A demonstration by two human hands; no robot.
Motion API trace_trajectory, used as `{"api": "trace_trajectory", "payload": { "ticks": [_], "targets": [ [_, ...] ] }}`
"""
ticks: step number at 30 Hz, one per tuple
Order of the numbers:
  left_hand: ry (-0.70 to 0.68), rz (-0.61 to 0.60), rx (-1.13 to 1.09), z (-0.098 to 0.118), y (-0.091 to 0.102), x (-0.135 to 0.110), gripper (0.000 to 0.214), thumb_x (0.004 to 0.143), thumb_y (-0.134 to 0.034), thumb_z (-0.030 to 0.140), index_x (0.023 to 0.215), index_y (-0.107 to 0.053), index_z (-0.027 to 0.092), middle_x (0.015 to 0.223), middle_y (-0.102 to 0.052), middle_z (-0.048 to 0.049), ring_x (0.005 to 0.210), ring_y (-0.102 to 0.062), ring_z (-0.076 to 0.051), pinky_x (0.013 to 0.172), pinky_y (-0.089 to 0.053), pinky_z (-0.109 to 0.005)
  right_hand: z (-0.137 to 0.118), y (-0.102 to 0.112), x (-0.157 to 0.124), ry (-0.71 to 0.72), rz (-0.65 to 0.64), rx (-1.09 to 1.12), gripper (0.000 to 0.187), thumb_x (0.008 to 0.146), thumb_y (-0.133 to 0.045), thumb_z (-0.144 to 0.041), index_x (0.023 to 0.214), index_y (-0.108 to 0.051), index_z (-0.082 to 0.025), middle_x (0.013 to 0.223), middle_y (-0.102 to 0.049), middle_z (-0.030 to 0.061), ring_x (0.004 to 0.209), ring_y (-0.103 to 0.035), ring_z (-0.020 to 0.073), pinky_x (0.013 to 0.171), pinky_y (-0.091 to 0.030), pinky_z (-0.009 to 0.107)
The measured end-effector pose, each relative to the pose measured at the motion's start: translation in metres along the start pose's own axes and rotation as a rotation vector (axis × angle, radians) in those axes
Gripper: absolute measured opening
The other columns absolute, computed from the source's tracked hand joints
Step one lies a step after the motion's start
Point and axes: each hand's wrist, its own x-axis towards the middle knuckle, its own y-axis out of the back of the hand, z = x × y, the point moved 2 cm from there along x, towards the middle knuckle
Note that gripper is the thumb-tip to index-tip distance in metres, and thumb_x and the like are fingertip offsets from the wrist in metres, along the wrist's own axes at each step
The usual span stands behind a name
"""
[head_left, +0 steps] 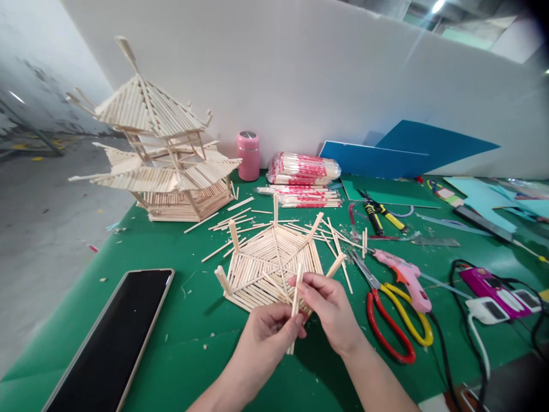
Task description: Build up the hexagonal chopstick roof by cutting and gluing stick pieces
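Observation:
Between my two hands is a small bundle of pale wooden sticks [297, 292], held at a slant. My left hand [270, 332] pinches its lower part between thumb and fingers. The thumb and fingertips of my right hand [329, 306] close on it higher up. Just behind the hands lies a many-sided stick platform [253, 269], its slats running in wedge-shaped sections, with short stick posts standing at its corners. My hands hide its near right edge. Loose sticks [231, 223] are scattered behind the platform.
A stick pagoda model [171, 166] stands back left, beside a pink canister [249, 155] and bagged sticks [304, 174]. A phone [114, 337] lies left. Right are scissors [388, 309], a pink glue gun [405, 277], yellow-handled cutters [381, 214] and a corded power strip [500, 292].

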Motion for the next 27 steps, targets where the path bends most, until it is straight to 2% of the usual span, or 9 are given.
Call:
{"api": "trace_trajectory", "payload": {
  "ticks": [3, 7, 13, 17, 19, 23, 27],
  "targets": [
    [0.019, -0.063, -0.060, -0.001, 0.001, 0.001, 0.028, 0.069, -0.061, 0.038, 0.056, -0.064, 0.013, 0.053, -0.052, -0.0002, 0.051, -0.039, -0.010, 0.050, -0.028, -0.021, -0.003, 0.000, 0.001, 0.007, 0.025, -0.028, 0.017, 0.075, -0.059, -0.029, 0.070, -0.066, -0.014, 0.055, -0.046, -0.0036, 0.051, -0.037, 0.0069, 0.048, -0.030, 0.020],
    [0.060, -0.142, -0.193, -0.004, 0.002, 0.001, 0.025, 0.074, -0.056, 0.033, 0.063, -0.067, 0.013, 0.061, -0.058, -0.0030, 0.060, -0.047, -0.013, 0.059, -0.035, -0.023, -0.001, 0.002, 0.003, -0.034, 0.087, 0.125, 0.015, 0.071, -0.062, -0.029, 0.071, -0.066, -0.015, 0.048, -0.040, -0.0057, 0.046, -0.032, 0.0062, 0.044, -0.026, 0.020],
    [0.077, -0.126, -0.345, -0.005, 0.001, 0.001, 0.018, 0.072, -0.058, 0.026, 0.071, -0.070, 0.013, 0.066, -0.063, -0.0057, 0.068, -0.050, -0.015, 0.069, -0.036, -0.027, -0.007, 0.003, 0.006, -0.086, 0.161, 0.277, 0.012, 0.065, -0.065, -0.026, 0.063, -0.067, -0.015, 0.047, -0.040, -0.0058, 0.043, -0.027, 0.0045, 0.041, -0.019, 0.020],
    [0.086, -0.073, -0.433, -0.006, 0.002, 0.003, 0.016, 0.072, -0.058, 0.024, 0.072, -0.069, 0.013, 0.072, -0.062, -0.0057, 0.071, -0.050, -0.016, 0.068, -0.038, -0.027, -0.013, 0.004, 0.008, -0.092, 0.173, 0.318, 0.011, 0.063, -0.065, -0.026, 0.063, -0.067, -0.015, 0.047, -0.040, -0.0059, 0.042, -0.026, 0.0035, 0.040, -0.019, 0.019],
    [0.065, -0.031, -0.403, -0.006, 0.003, 0.004, 0.015, 0.073, -0.058, 0.025, 0.074, -0.069, 0.014, 0.073, -0.061, -0.0046, 0.071, -0.051, -0.015, 0.066, -0.038, -0.026, -0.014, 0.004, 0.009, -0.087, 0.175, 0.323, 0.011, 0.064, -0.064, -0.026, 0.063, -0.067, -0.015, 0.048, -0.040, -0.0058, 0.042, -0.026, 0.0032, 0.040, -0.019, 0.019],
    [-0.071, 0.056, -0.202, -0.004, 0.005, 0.004, 0.009, 0.067, -0.065, 0.023, 0.067, -0.066, 0.015, 0.074, -0.056, -0.0017, 0.069, -0.049, -0.013, 0.063, -0.038, -0.022, -0.013, 0.001, 0.009, -0.069, 0.160, 0.308, 0.011, 0.065, -0.064, -0.026, 0.064, -0.067, -0.015, 0.046, -0.039, -0.0064, 0.042, -0.026, 0.0035, 0.040, -0.019, 0.019],
    [-0.113, 0.068, -0.123, -0.004, 0.005, 0.004, 0.010, 0.064, -0.068, 0.024, 0.063, -0.064, 0.015, 0.070, -0.054, -0.0009, 0.068, -0.048, -0.013, 0.062, -0.038, -0.023, -0.010, -0.008, 0.010, -0.045, 0.116, 0.194, 0.013, 0.067, -0.065, -0.027, 0.060, -0.065, -0.015, 0.048, -0.042, -0.0057, 0.045, -0.029, 0.0048, 0.043, -0.023, 0.020]
  ]
}}
